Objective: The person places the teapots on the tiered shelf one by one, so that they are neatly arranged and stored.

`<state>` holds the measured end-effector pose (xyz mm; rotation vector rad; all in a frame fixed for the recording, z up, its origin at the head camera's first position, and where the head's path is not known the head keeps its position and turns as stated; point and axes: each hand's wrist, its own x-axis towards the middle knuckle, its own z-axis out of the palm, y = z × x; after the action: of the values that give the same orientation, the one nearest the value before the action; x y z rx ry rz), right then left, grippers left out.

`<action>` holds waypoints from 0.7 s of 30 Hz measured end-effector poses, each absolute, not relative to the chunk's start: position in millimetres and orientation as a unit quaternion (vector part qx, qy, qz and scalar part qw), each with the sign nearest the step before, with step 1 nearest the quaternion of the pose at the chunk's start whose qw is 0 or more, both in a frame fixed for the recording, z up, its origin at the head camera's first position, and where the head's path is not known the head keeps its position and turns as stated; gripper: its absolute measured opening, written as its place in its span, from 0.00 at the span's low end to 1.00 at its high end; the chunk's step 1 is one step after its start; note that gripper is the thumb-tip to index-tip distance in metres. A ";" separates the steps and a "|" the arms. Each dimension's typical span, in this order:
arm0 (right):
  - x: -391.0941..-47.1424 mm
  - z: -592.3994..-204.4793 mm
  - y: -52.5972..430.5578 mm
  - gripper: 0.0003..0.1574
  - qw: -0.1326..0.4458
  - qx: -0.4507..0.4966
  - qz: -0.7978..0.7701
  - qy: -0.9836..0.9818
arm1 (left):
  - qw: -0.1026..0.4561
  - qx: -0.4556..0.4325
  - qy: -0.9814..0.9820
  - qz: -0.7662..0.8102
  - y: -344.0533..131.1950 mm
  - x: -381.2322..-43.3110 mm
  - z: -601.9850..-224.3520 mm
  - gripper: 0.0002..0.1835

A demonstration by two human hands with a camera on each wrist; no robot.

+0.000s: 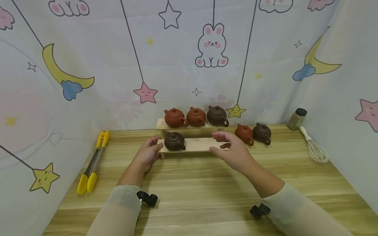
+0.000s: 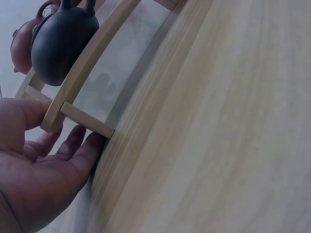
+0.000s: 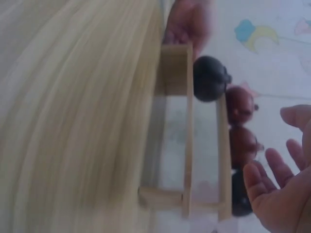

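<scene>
A two-tier wooden display stand stands at the back of the table. My left hand grips the left end of its lower tier; in the left wrist view, the thumb lies on the board's end and the fingers are below. A dark brown teapot sits on that tier's left part. Two reddish teapots and another dark teapot line the upper tier. Near the lower tier's right end, my right hand hovers with fingers apart, holding nothing.
Right of the stand, a reddish teapot and a dark teapot rest on the table. Farther right are a black-lidded jar and a whisk. Yellow-tipped tongs lie at the left. A printed curtain encloses the back.
</scene>
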<state>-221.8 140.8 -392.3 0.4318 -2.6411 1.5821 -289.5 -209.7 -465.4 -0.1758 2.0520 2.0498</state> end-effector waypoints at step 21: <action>-230.2 -404.0 265.5 0.42 0.077 0.023 0.440 -0.894 | 0.117 -0.063 0.697 0.705 -209.5 -289.2 -465.5 0.30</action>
<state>-230.2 265.5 -404.0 0.0703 -2.6796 1.3188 -289.2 -209.5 -465.5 -0.1838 2.0400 2.0627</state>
